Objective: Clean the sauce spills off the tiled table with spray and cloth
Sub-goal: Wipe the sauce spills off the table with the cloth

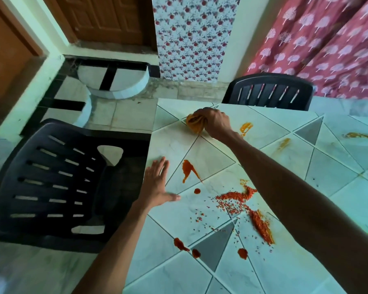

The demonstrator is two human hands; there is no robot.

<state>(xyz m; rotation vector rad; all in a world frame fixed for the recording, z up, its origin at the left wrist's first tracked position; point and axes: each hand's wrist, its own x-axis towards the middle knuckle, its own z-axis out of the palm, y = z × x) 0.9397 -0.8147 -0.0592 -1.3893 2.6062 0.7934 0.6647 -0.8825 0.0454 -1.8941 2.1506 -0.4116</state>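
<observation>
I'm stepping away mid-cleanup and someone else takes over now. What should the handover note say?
Right hand grips the bunched yellow cloth, pressed on the tiled table near its far edge.
Left hand rests flat, fingers straight, by the left edge.
No spray bottle in view.
Left to wipe: red sauce streak, red drops, grainy red spill, orange smears.
Nearly all of it remains.

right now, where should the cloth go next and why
Probably a short sweep right: the right hand grips the bunched cloth on the tiled table, and the orange sauce smear beside it is the nearest spill. The left hand lies open at the table edge.
</observation>
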